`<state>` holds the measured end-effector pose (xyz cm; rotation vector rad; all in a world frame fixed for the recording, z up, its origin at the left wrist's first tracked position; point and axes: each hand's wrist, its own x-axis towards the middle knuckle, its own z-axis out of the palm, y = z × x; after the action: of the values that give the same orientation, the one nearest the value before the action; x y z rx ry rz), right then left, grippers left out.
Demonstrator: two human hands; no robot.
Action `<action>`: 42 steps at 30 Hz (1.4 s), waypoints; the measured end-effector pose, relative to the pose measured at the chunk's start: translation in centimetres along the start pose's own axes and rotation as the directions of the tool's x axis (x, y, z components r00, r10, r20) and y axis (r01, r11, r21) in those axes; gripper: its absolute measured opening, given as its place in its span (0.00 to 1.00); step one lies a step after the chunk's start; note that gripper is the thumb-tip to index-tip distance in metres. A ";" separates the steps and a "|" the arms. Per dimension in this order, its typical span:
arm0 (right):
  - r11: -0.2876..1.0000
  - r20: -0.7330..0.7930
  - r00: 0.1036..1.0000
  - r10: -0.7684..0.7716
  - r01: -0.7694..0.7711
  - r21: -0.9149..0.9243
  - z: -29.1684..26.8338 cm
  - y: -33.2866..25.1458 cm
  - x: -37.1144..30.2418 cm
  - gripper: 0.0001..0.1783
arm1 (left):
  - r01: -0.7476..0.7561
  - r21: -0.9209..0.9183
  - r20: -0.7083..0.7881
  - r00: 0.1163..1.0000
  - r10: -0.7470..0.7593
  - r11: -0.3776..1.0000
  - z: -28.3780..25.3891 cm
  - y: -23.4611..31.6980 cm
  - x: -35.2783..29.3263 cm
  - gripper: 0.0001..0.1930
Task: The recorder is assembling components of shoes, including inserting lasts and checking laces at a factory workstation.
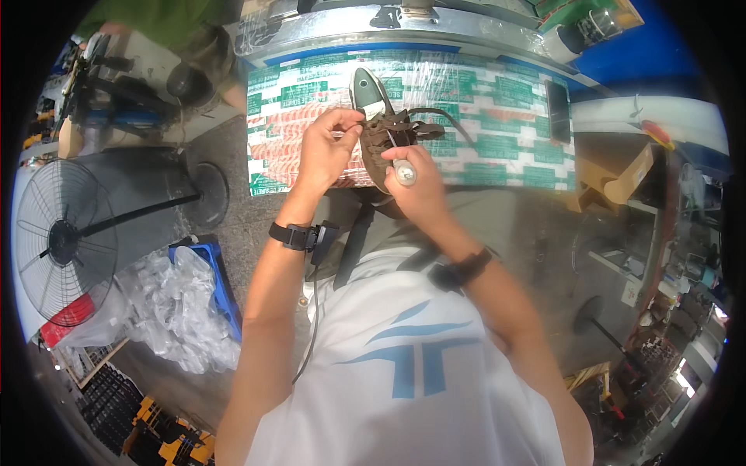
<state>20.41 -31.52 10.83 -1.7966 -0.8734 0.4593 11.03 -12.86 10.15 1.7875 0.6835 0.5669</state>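
Observation:
A brown lace-up shoe [377, 155] lies on the table with its toe toward me. A green insole [364, 84] shows in its heel opening at the far end. Brown laces [427, 128] spread off to its right. My right hand [420, 182] is wrapped round an awl-like tool [405, 172] with a pale, round-ended handle. The tool's thin shaft points at the lacing, and its tip is hidden. My left hand [325, 151] pinches with thumb and forefinger at the shoe's left side, by the upper lacing. What lies between those fingertips is too small to make out.
Green-and-white printed wrapping covers the table [497, 155]. A dark phone-like slab [558, 111] lies at its right end. A metal machine edge [326, 35] runs behind. To the left are a floor fan [66, 241] and a blue crate [221, 283] of clear plastic bags.

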 end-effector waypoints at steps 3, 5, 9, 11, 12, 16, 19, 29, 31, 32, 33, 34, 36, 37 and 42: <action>0.999 0.005 1.000 0.020 -0.020 0.027 -0.2 -0.1 0.0 0.13 | -0.031 0.168 -0.004 0.999 0.032 0.985 0.9 1.5 0.1 0.10; 1.000 -0.016 1.000 0.019 -0.019 0.017 -0.2 -0.3 0.2 0.13 | -0.085 0.378 0.002 0.996 0.091 0.922 1.1 2.1 0.2 0.13; 0.998 -0.030 0.999 0.019 -0.018 0.053 -0.8 -0.2 0.1 0.13 | -0.068 0.463 0.093 0.995 0.028 0.884 0.4 3.3 0.6 0.11; 1.000 0.025 1.000 0.013 -0.013 0.020 -1.4 -0.1 -0.3 0.13 | -0.090 0.499 0.173 0.985 0.002 0.862 -0.1 3.3 1.1 0.11; 1.000 0.023 1.000 0.012 -0.013 0.021 -1.4 -0.2 -0.4 0.13 | -0.091 0.500 0.174 0.985 0.003 0.861 -0.3 3.0 1.4 0.11; 0.995 0.078 0.995 0.064 -0.069 0.065 -1.1 -0.4 -0.6 0.13 | 0.049 0.222 0.220 0.970 -0.099 0.974 -0.9 -0.3 2.5 0.09; 0.997 0.051 0.998 0.033 -0.036 0.064 -0.6 -0.2 0.1 0.13 | 0.169 0.027 0.260 0.950 -0.170 0.985 -0.6 -0.8 2.6 0.08; 0.983 -0.212 0.972 -0.098 0.128 0.131 2.6 0.7 -0.4 0.13 | -0.072 0.175 0.038 0.997 0.066 0.982 1.0 0.0 0.3 0.10; 0.974 -0.240 0.952 -0.192 0.215 0.076 2.6 0.5 -0.4 0.13 | -0.050 0.192 0.016 0.999 0.048 0.980 1.4 0.1 0.1 0.10; 0.953 -0.261 0.921 -0.288 0.302 0.011 2.4 0.1 -0.1 0.13 | -0.030 0.203 -0.010 0.999 0.032 0.979 1.7 0.2 0.1 0.09; 0.953 -0.264 0.921 -0.287 0.301 0.015 2.2 -0.3 0.3 0.13 | 0.052 0.128 -0.020 0.999 -0.050 0.990 2.0 0.4 0.1 0.10; 0.930 -0.244 0.902 -0.357 0.369 0.001 2.1 -0.6 0.8 0.14 | 0.051 0.131 -0.018 0.999 -0.049 0.990 2.0 0.5 -0.1 0.10; 0.899 -0.217 0.876 -0.430 0.438 -0.011 1.5 -1.7 2.1 0.15 | -0.076 0.244 -0.030 0.996 0.086 0.967 2.1 1.5 -0.6 0.09; 0.896 -0.239 0.868 -0.435 0.443 -0.022 1.2 -2.5 2.7 0.15 | -0.099 0.247 -0.068 0.990 0.119 0.964 2.4 1.1 -0.5 0.07; 0.978 -0.358 0.932 -0.057 0.124 0.166 -3.1 -4.3 3.9 0.10 | -0.081 0.275 -0.026 0.995 0.092 0.958 2.0 1.3 1.1 0.04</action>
<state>23.54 -29.79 16.34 -1.5930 -0.6364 0.1445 13.36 -13.81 10.86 2.0775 0.7411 0.5894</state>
